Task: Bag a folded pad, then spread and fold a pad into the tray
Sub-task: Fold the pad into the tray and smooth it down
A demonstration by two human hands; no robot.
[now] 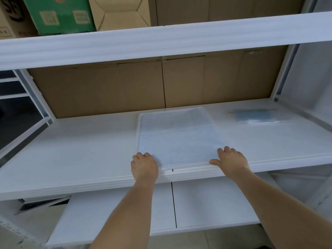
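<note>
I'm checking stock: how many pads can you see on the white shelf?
2. One pad lies spread in the tray, both hands on its near corners. One bagged pad lies at the shelf's right rear. Others may be out of view.

bare shelf [80, 150] left of pad [176, 137]
</note>
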